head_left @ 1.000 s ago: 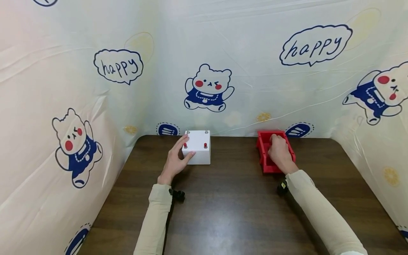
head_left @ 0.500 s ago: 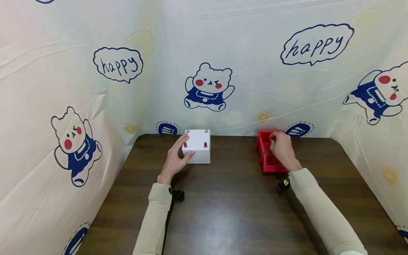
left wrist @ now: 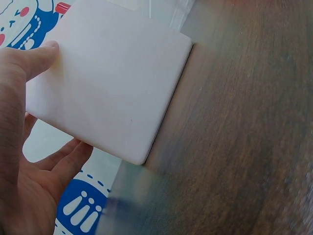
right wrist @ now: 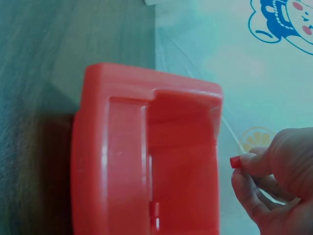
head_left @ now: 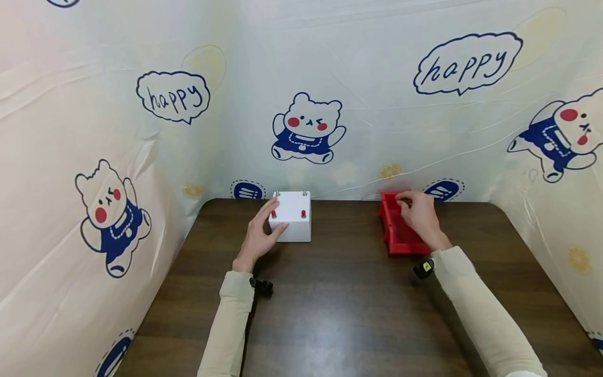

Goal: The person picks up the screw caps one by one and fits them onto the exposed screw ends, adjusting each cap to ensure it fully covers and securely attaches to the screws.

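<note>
My left hand (head_left: 256, 240) holds a white box (head_left: 296, 230) at its left side, thumb on the front face. Two metal posts (head_left: 304, 193) stand bare along the far edge of its top. Near the front edge, two more posts carry red caps (head_left: 303, 213). Over the red bin (head_left: 387, 228) is my right hand (head_left: 421, 215). In the right wrist view its thumb and finger pinch a small red cap (right wrist: 235, 162), above the bin's opening edge. Another small red piece (right wrist: 155, 209) with a metallic glint lies inside the bin.
The brown wooden table (head_left: 325, 303) carries the box and the bin near its far edge. A patterned sheet (head_left: 367, 78) hangs close behind them and along both sides. Dark wrist cameras (head_left: 261, 287) sit on both wrists.
My right hand has risen out of the red bin and shifted slightly right, its fingers now pinching the small red cap. My left hand and the white box have stayed put.
</note>
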`<state>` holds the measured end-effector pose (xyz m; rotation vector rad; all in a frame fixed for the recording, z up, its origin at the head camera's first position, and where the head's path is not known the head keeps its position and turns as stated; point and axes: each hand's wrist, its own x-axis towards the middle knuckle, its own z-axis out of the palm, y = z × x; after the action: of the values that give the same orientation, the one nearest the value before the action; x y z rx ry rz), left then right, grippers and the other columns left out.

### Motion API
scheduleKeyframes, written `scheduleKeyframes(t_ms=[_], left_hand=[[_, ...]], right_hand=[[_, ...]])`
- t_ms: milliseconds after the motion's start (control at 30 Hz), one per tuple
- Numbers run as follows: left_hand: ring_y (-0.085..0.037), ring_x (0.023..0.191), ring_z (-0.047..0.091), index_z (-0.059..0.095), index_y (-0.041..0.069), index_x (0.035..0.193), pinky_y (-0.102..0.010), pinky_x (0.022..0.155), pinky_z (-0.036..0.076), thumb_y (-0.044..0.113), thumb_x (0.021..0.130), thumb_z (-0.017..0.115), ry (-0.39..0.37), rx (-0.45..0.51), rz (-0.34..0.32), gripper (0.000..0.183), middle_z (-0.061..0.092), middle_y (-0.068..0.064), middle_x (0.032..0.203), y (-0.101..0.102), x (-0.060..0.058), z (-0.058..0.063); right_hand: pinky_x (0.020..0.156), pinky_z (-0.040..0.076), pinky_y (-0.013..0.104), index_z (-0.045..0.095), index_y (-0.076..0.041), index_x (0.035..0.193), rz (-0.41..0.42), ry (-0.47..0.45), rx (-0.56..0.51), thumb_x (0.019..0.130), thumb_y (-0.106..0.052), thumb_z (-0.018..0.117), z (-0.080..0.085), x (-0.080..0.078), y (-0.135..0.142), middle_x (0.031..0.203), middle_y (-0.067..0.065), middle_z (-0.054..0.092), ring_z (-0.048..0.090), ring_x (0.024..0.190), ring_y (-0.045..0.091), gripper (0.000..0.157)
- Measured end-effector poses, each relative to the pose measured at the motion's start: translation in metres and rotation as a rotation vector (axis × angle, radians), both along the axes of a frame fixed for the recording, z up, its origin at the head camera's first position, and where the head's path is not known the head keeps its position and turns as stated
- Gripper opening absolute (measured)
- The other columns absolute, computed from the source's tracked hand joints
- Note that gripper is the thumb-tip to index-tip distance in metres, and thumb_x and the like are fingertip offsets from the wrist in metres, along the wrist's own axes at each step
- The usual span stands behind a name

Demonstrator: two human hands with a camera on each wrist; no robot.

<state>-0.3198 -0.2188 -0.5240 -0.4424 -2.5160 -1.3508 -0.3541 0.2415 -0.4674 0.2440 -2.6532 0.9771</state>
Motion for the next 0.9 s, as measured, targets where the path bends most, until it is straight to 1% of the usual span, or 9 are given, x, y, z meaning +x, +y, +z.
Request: scheduleKeyframes(t_ms=[167, 300, 400, 500, 600, 700, 767, 833, 900], left_hand=[[-0.023, 0.16, 0.035, 0.048, 0.03, 0.161, -0.057, 0.128, 0.033, 0.037, 0.101, 0.076, 0.0, 0.006, -0.003, 0.066, 0.034, 0.009, 0.174, 0.001, 0.001, 0.0], [-0.022, 0.159, 0.035, 0.049, 0.03, 0.16, -0.057, 0.128, 0.033, 0.038, 0.101, 0.076, 0.009, 0.013, -0.003, 0.066, 0.035, 0.01, 0.173, 0.001, 0.0, 0.0], [-0.023, 0.159, 0.035, 0.049, 0.031, 0.16, -0.058, 0.128, 0.033, 0.039, 0.101, 0.075, 0.013, 0.01, -0.001, 0.065, 0.035, 0.01, 0.173, 0.0, 0.0, 0.0], [-0.024, 0.159, 0.036, 0.05, 0.03, 0.16, -0.059, 0.127, 0.033, 0.039, 0.101, 0.076, 0.019, 0.009, -0.004, 0.066, 0.035, 0.008, 0.173, 0.0, -0.001, -0.002], [-0.025, 0.159, 0.036, 0.05, 0.029, 0.16, -0.06, 0.127, 0.033, 0.039, 0.1, 0.076, 0.025, 0.016, -0.006, 0.066, 0.036, 0.007, 0.173, -0.001, -0.001, -0.002], [-0.026, 0.159, 0.036, 0.05, 0.029, 0.16, -0.062, 0.126, 0.033, 0.039, 0.1, 0.076, 0.026, 0.022, -0.009, 0.065, 0.036, 0.007, 0.173, -0.002, -0.001, -0.002], [-0.026, 0.159, 0.036, 0.05, 0.029, 0.16, -0.062, 0.126, 0.034, 0.039, 0.101, 0.076, 0.022, 0.025, -0.008, 0.065, 0.036, 0.007, 0.173, -0.002, -0.001, -0.002], [-0.025, 0.159, 0.036, 0.05, 0.029, 0.16, -0.061, 0.126, 0.034, 0.039, 0.101, 0.076, 0.016, 0.022, -0.007, 0.066, 0.036, 0.008, 0.173, -0.001, -0.001, -0.001], [-0.025, 0.159, 0.036, 0.05, 0.029, 0.16, -0.06, 0.126, 0.034, 0.039, 0.101, 0.076, 0.014, 0.02, -0.01, 0.066, 0.036, 0.008, 0.173, 0.0, -0.001, -0.001]], right_hand=[[0.092, 0.062, 0.06, 0.075, -0.001, 0.127, 0.004, 0.01, -0.038, 0.104, -0.006, 0.064, 0.005, 0.001, 0.0, 0.123, 0.024, 0.074, 0.067, 0.099, 0.036, 0.026], [0.085, 0.063, 0.056, 0.076, -0.002, 0.127, 0.006, 0.015, -0.044, 0.104, -0.007, 0.065, 0.012, 0.002, -0.001, 0.12, 0.023, 0.075, 0.065, 0.095, 0.035, 0.026], [0.079, 0.064, 0.05, 0.078, -0.002, 0.124, 0.008, 0.034, -0.041, 0.104, -0.006, 0.066, 0.016, 0.002, -0.002, 0.117, 0.022, 0.076, 0.065, 0.09, 0.032, 0.024], [0.074, 0.061, 0.038, 0.08, -0.002, 0.12, 0.011, 0.063, -0.039, 0.103, -0.006, 0.069, 0.02, 0.001, -0.003, 0.114, 0.021, 0.078, 0.065, 0.087, 0.03, 0.021], [0.071, 0.055, 0.024, 0.081, -0.003, 0.119, 0.021, 0.078, -0.042, 0.102, -0.006, 0.07, 0.023, -0.001, -0.004, 0.114, 0.02, 0.078, 0.065, 0.088, 0.029, 0.02], [0.069, 0.05, 0.019, 0.081, -0.004, 0.118, 0.033, 0.087, -0.046, 0.102, -0.006, 0.07, 0.026, -0.001, -0.006, 0.115, 0.02, 0.078, 0.064, 0.089, 0.029, 0.02], [0.068, 0.05, 0.017, 0.081, -0.005, 0.119, 0.038, 0.088, -0.051, 0.102, -0.006, 0.07, 0.028, -0.001, -0.007, 0.116, 0.02, 0.078, 0.064, 0.09, 0.029, 0.02], [0.065, 0.05, 0.019, 0.082, -0.004, 0.118, 0.043, 0.091, -0.055, 0.102, -0.006, 0.07, 0.03, -0.001, -0.008, 0.116, 0.021, 0.078, 0.063, 0.088, 0.03, 0.02], [0.063, 0.049, 0.017, 0.082, -0.004, 0.117, 0.043, 0.095, -0.06, 0.101, -0.006, 0.071, 0.031, -0.001, -0.009, 0.115, 0.021, 0.079, 0.064, 0.087, 0.03, 0.019]])
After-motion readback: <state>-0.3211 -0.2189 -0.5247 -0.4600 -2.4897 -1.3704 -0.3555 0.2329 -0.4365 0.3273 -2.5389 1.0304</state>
